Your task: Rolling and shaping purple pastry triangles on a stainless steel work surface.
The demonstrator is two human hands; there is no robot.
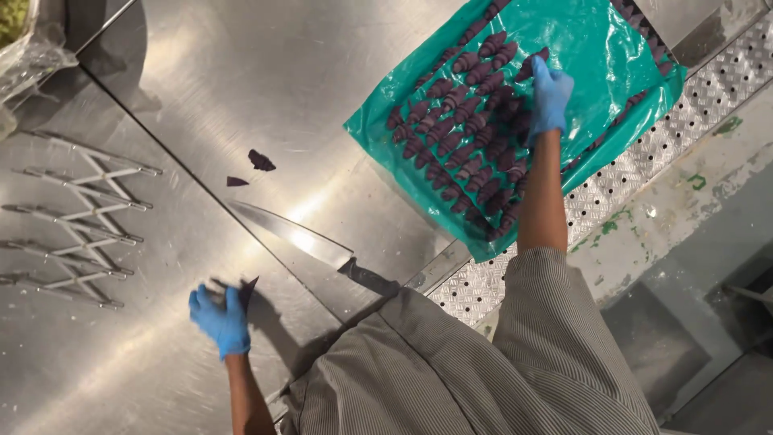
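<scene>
The right hand (551,95), in a blue glove, reaches out over a teal plastic sheet (596,48) and grasps one dark purple croissant-shaped piece (533,63) between fingertips, at the far edge of the rows of like pieces (463,137) lying on the sheet just below and beside the grip. The left hand (219,318), also gloved blue, rests on the steel table (241,72) with fingers curled around a small dark triangle of dough (248,288) that sticks out just beyond its fingertips. Between the two hands lies a long knife (294,234), blade flat on the steel. Past the knife sit two dark dough scraps (259,161). Beside the left hand, well apart, lies an expandable multi-wheel cutter (76,221).
</scene>
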